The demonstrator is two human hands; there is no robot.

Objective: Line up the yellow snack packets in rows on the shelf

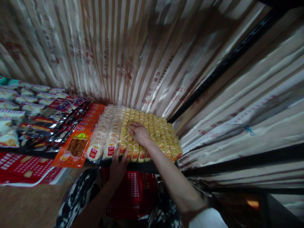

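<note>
Rows of small yellow wrapped snack packets (161, 133) stand closely packed on a dark shelf (140, 167). My right hand (139, 133) reaches over them from the front, its fingers bent down and together among the packets near the left rows. What lies under those fingertips is hidden. At the front edge, my left hand (118, 165) has its fingers apart and touching the front of the leftmost yellow packets. Just left of them lie two long clear bags of round white biscuits (110, 136) with red labels.
An orange snack bag (78, 139) overhangs the shelf edge, beside dark glossy packets (57, 120) and white packets (26, 101). Red baskets (133, 193) (30, 167) sit below. Striped plastic sheeting (114, 53) hangs behind, with a black post (213, 72) at the right.
</note>
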